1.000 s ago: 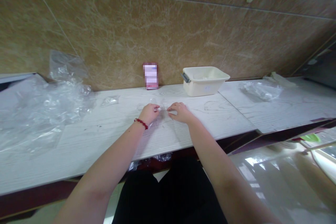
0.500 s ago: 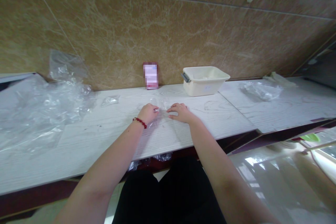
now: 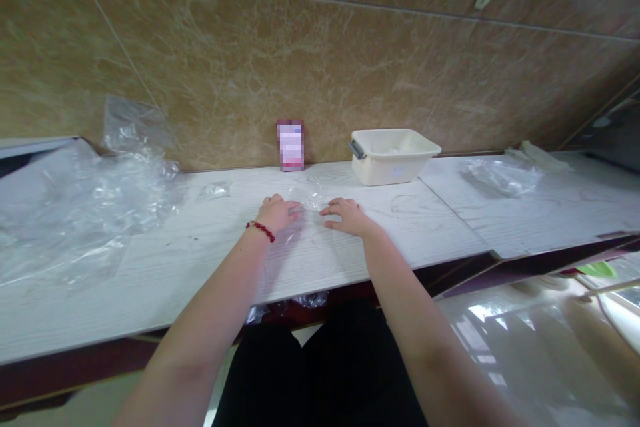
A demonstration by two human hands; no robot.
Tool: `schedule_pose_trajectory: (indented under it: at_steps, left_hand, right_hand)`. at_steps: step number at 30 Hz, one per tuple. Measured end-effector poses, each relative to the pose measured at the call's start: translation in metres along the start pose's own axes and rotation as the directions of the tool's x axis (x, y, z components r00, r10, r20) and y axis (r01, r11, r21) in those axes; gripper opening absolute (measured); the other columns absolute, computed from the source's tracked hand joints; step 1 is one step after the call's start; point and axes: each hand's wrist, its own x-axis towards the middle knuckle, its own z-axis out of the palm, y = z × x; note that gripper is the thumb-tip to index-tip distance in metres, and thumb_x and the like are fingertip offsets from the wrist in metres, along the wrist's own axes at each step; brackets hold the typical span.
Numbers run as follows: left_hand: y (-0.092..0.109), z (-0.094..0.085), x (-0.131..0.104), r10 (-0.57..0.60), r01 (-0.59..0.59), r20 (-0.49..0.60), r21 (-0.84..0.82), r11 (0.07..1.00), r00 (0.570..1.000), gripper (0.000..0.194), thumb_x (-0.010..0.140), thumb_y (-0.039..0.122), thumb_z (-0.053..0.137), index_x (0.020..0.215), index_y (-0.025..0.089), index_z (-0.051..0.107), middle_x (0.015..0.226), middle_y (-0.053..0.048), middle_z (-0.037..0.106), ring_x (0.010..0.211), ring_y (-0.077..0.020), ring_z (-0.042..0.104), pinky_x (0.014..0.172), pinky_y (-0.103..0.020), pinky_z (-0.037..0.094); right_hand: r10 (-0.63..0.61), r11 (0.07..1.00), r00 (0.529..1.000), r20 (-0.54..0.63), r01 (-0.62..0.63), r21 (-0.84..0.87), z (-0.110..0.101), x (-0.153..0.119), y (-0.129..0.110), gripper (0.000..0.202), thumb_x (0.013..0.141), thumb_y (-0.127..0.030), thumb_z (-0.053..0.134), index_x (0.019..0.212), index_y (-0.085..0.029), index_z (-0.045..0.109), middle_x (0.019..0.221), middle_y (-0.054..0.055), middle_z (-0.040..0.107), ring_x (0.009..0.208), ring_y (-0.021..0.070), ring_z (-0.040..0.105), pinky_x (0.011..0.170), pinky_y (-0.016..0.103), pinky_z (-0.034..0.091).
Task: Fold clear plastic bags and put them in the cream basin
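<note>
Clear, thin plastic [image 3: 314, 197] lies on the white wood-grain table [image 3: 200, 280] in front of me, its outline hard to make out. At its left side is my left hand [image 3: 279, 213], a red bead bracelet on the wrist, fingers apart and touching or just over the plastic. My right hand [image 3: 346, 216] rests at the right side, thumb and fingers spread, with nothing visible between them. A small clear packet [image 3: 215, 191] lies left of my left hand.
A phone [image 3: 291, 145] leans on the tiled wall. Right of it stands a cream bin [image 3: 390, 170] with a grey handle. A big heap of clear bags [image 3: 100, 213] covers the left side; more clear plastic [image 3: 503, 177] lies at the right.
My left hand has moved slightly left and its fingers have opened; a small shiny bit at its fingertips no longer shows. My right hand has hardly moved.
</note>
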Motion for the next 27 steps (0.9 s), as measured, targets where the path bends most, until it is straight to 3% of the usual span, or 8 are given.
schedule_pose_trajectory:
  at_steps: [4, 7, 10, 13, 17, 22, 27]
  left_hand:
    - [0.006, -0.033, -0.012, 0.087, -0.085, -0.005, 0.127, 0.988, 0.996, 0.037, 0.077, 0.037, 0.042, 0.108, 0.021, 0.056, 0.093, -0.009, 0.055, 0.094, -0.0218, 0.047, 0.088, -0.035, 0.030]
    - [0.011, -0.058, -0.040, 0.286, -0.287, 0.034, 0.042, 0.957, 0.958, 0.034, 0.075, 0.041, 0.044, 0.097, 0.021, 0.060, 0.097, -0.006, 0.056, 0.094, -0.0187, 0.048, 0.089, -0.031, 0.031]
    - [0.010, -0.068, -0.080, 0.421, -0.415, 0.127, -0.072, 0.907, 0.898, 0.030, 0.070, 0.045, 0.050, 0.091, 0.027, 0.062, 0.102, -0.003, 0.055, 0.097, -0.0174, 0.048, 0.088, -0.029, 0.033]
    - [0.000, -0.064, -0.116, 0.456, -0.436, 0.226, -0.134, 0.890, 0.861, 0.031, 0.068, 0.043, 0.054, 0.096, 0.031, 0.061, 0.109, -0.002, 0.054, 0.100, -0.0176, 0.047, 0.089, -0.030, 0.034]
    - [-0.016, -0.051, -0.142, 0.453, -0.450, 0.211, -0.066, 0.891, 0.866, 0.038, 0.068, 0.043, 0.055, 0.105, 0.034, 0.056, 0.113, -0.003, 0.054, 0.105, -0.0203, 0.045, 0.092, -0.036, 0.032]
    - [-0.025, -0.043, -0.144, 0.501, -0.508, 0.180, -0.010, 0.861, 0.846, 0.020, 0.075, 0.037, 0.049, 0.087, 0.033, 0.064, 0.108, 0.000, 0.057, 0.104, -0.0194, 0.046, 0.089, -0.036, 0.035]
    - [-0.024, -0.037, -0.140, 0.544, -0.547, 0.126, -0.018, 0.837, 0.829, 0.018, 0.078, 0.030, 0.047, 0.082, 0.026, 0.065, 0.096, -0.002, 0.061, 0.098, -0.0174, 0.050, 0.085, -0.034, 0.038]
  right_hand:
    - [0.001, 1.000, 1.000, 0.004, -0.001, 0.001, 0.000, 0.000, 0.000, 0.035, 0.069, -0.052, 0.051, 0.103, -0.041, 0.055, 0.117, 0.000, 0.043, 0.106, 0.0247, 0.035, 0.085, 0.043, 0.027]
    - [-0.005, 1.000, 1.000, -0.011, 0.006, 0.023, 0.000, 0.001, 0.001, 0.034, 0.069, -0.052, 0.052, 0.101, -0.041, 0.055, 0.116, -0.001, 0.044, 0.105, 0.0245, 0.036, 0.085, 0.043, 0.027]
    - [0.002, 0.999, 1.000, -0.016, -0.002, 0.043, 0.001, 0.001, 0.001, 0.034, 0.068, -0.052, 0.053, 0.100, -0.040, 0.056, 0.116, -0.001, 0.044, 0.105, 0.0250, 0.035, 0.085, 0.044, 0.027]
    - [0.007, 0.998, 1.000, -0.013, -0.006, 0.056, 0.001, 0.000, 0.001, 0.034, 0.068, -0.051, 0.054, 0.100, -0.039, 0.057, 0.116, 0.000, 0.043, 0.104, 0.0253, 0.035, 0.085, 0.044, 0.026]
    - [0.010, 0.998, 1.000, -0.011, -0.010, 0.063, 0.000, 0.000, 0.000, 0.033, 0.068, -0.051, 0.053, 0.099, -0.040, 0.057, 0.116, 0.000, 0.043, 0.105, 0.0247, 0.035, 0.085, 0.044, 0.026]
    - [0.021, 0.998, 1.000, -0.008, -0.020, 0.052, 0.001, 0.001, 0.000, 0.033, 0.068, -0.051, 0.053, 0.099, -0.040, 0.057, 0.116, 0.000, 0.043, 0.104, 0.0255, 0.035, 0.084, 0.044, 0.025]
    - [0.026, 1.000, 1.000, 0.009, -0.026, 0.011, 0.001, 0.001, 0.000, 0.034, 0.069, -0.054, 0.049, 0.101, -0.042, 0.055, 0.117, -0.002, 0.042, 0.104, 0.0240, 0.034, 0.085, 0.042, 0.025]
